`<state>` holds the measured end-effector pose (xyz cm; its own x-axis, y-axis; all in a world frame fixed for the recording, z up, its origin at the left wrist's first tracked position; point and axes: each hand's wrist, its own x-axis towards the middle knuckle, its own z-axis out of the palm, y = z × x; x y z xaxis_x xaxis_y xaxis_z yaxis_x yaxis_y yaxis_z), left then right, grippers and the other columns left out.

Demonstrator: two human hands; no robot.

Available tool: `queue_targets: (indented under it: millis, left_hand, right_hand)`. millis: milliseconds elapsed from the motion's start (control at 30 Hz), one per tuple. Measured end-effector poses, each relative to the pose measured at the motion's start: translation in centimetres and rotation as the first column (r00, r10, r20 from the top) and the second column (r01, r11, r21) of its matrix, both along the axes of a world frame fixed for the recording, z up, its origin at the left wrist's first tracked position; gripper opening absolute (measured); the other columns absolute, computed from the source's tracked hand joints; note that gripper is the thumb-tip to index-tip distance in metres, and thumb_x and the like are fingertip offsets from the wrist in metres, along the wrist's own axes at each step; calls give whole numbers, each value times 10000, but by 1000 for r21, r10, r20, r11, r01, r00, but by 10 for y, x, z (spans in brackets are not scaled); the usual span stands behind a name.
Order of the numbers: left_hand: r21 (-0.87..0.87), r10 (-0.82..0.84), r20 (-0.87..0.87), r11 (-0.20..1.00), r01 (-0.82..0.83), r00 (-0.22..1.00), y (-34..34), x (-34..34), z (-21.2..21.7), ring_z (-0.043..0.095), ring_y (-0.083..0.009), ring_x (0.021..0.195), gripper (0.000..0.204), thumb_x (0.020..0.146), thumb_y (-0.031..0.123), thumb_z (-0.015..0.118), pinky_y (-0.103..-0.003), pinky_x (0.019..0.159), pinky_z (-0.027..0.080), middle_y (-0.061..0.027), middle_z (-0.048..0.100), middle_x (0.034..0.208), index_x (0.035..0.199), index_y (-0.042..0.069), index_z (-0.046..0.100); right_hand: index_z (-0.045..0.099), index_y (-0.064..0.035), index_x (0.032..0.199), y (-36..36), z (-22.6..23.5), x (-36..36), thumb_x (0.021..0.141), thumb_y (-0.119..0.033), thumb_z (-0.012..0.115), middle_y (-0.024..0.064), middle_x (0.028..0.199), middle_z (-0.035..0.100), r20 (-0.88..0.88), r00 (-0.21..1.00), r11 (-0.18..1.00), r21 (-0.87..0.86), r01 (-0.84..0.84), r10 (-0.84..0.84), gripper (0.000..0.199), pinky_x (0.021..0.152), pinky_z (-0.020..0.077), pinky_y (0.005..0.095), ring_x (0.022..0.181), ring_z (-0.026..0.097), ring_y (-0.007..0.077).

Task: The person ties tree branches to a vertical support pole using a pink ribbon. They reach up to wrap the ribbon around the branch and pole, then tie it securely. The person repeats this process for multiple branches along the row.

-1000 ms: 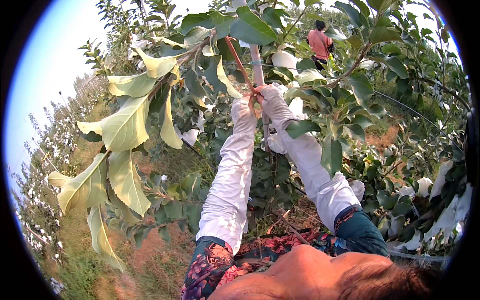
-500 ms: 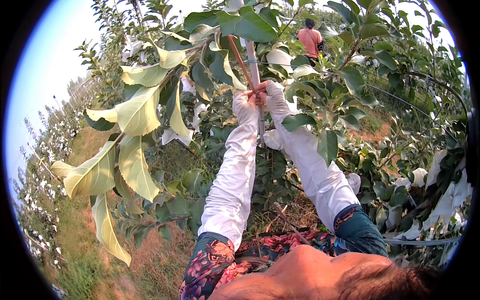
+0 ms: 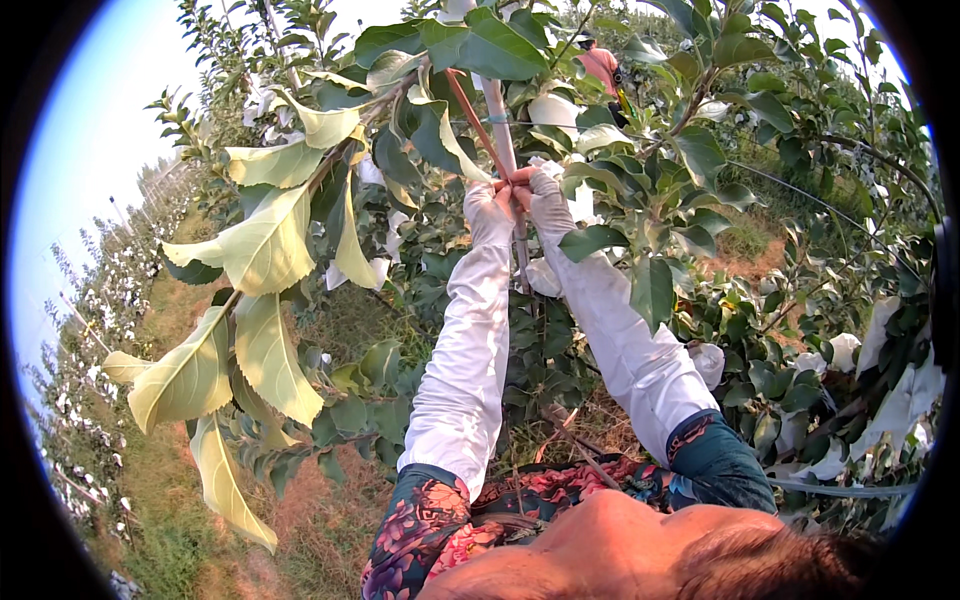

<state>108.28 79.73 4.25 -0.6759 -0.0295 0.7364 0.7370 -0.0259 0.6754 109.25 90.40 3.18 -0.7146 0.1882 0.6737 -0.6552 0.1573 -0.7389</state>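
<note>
Leafy branch hangs slightly lower than half a second ago; left hand and right hand meet, fingers pinching the red-brown strip, its long axis rising leftward.

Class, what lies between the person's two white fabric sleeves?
In the head view: a slim pale pole, rounded white bag, dark green leaves and dry brown twigs.
</note>
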Motion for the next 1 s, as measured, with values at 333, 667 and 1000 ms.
queue_targets:
  millis: [333,667,1000]
  left_hand:
    - [-263,-160,37,951,164,986,-23,-15,10,611,-137,680,71,816,-51,520,-263,639,528,-84,606,767,856,-25,571]
    - [-222,163,-157,955,-196,974,-12,0,6,604,-142,665,79,816,-17,545,-265,586,507,-75,618,762,871,-19,601]
    - [112,-10,254,993,-20,967,14,23,16,542,-112,573,109,808,42,587,-252,478,453,-74,612,730,874,-45,582]
  right_hand:
    - [591,-11,898,-18,13,24,760,48,579,62,804,564,-179,982,998,-24,51,-54,150,631,469,258,698,565,141]
    - [589,-16,886,-20,-14,-13,762,47,576,61,768,558,-296,869,913,-29,407,-397,140,570,444,255,649,535,141]
    - [535,-20,999,-12,-21,-7,844,20,492,65,833,586,-181,963,976,-128,176,-198,165,593,457,229,687,549,108]
